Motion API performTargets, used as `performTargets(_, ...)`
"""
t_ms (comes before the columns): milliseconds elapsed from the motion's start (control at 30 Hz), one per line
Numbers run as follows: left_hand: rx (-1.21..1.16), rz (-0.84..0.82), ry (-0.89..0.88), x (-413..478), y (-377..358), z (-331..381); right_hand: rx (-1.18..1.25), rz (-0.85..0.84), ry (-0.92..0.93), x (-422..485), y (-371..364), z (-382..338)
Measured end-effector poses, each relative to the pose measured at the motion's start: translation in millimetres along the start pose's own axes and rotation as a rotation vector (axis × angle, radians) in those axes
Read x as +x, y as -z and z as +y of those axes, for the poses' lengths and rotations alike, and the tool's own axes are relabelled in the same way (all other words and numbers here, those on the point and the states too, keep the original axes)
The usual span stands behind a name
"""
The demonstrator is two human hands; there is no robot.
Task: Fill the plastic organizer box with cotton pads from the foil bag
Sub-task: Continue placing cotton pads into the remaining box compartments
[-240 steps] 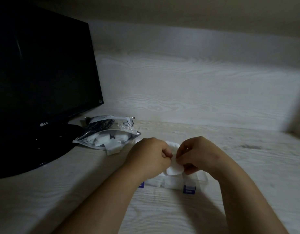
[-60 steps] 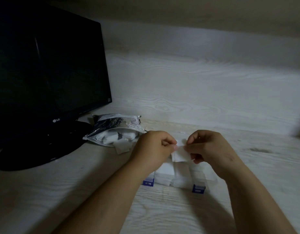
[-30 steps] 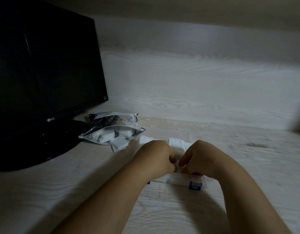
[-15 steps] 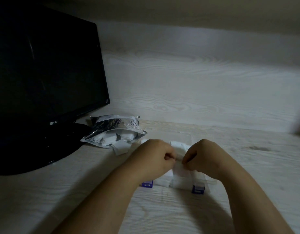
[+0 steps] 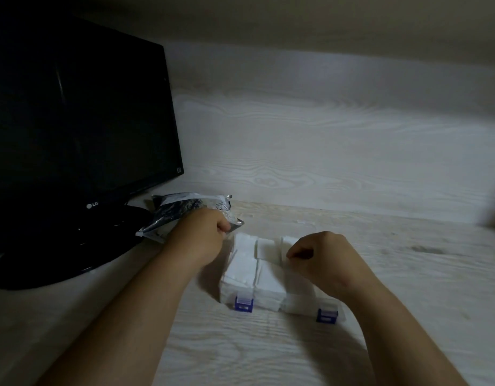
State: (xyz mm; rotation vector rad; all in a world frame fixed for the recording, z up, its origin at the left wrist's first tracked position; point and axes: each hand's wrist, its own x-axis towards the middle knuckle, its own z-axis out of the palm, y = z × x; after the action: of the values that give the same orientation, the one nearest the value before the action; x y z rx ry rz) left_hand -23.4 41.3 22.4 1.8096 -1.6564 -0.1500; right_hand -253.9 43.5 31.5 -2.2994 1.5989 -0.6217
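Two hands work at a dim worktop (image 5: 268, 355). Beside a dark monitor (image 5: 73, 121), the left hand (image 5: 201, 232) is at the mouth of the foil bag (image 5: 179, 210), fingers curled; what they grip, if anything, cannot be told. Just right of the bag sits the plastic organizer box (image 5: 296, 308), its compartments largely packed with white cotton pads (image 5: 240, 270). The right hand (image 5: 324, 260) hovers over the box's right-hand compartment, fingers curled at the pads there; whether they pinch one is unclear. Judging by this, another pad is being fetched. Next comes a light pinch that draws one out without dragging the bag.
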Motion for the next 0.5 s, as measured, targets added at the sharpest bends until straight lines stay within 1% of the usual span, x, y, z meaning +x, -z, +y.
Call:
performTargets(100,0.14,-0.037,0.048,4,2,-14,0.0,0.02,0.031,1,-2,1)
performTargets(200,0.207,-0.061,0.089,3,-2,-27,0.0,0.034,0.038,1,-5,1)
performTargets(300,0.201,-0.079,0.107,2,-9,-33,0.022,0.058,0.036,1,-5,2)
performTargets(500,0.114,-0.033,0.108,6,-13,-46,0.061,0.084,0.044,0,-4,2)
